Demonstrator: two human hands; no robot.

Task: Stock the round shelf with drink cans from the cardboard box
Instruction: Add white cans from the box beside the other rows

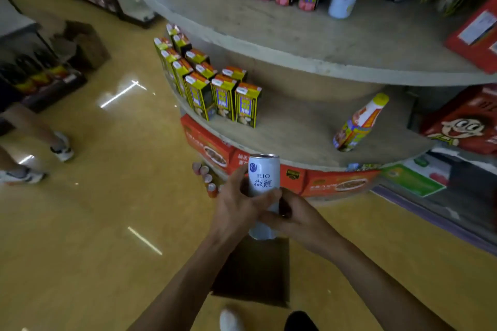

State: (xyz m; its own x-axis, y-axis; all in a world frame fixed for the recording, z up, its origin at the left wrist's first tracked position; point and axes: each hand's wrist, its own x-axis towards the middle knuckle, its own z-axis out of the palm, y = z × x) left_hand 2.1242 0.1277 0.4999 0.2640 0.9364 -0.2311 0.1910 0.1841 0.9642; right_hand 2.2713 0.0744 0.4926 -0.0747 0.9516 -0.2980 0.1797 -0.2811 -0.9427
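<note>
Currently held: can [263, 177], upright, in front of the shelf's middle tier and just above the box; not yet set down.
Left hand [236, 204]: wrapped round the can's left side at mid-height, with the thumb laid across the front below the print.
Right hand [298, 215]: curled round the can's lower right, fingers closed against the wall; both hands are clamped on the one can.
Can, shape and surface: a slim, tall cylinder with a glossy white printed wall and a bright metal rim at the top.
Handling, as judged: moderate weight is to be expected if it is full. The thin wall could be dented by a hard squeeze. The smooth lacquer is probably slippery, so a wrap round the mid-body is preferred to a pinch at the rim. One hand would likely be enough.
Shelf [304, 131]: round and tiered, made of pale, rough, matte boards. A bare stretch is seen between the cartons and the bottle, where the can could be stood.
Cartons [223, 97]: yellow, rectangular, stiff card, ranked in rows at the left of the middle tier.
Bottle [357, 123]: yellow-capped, brightly labelled, standing alone to the right.
Box [250, 274]: brown, matte cardboard. Only a dark flap is seen beneath the hands, and the contents are hidden.
Floor [107, 223]: glossy yellow, streaked with reflected lights.
</note>
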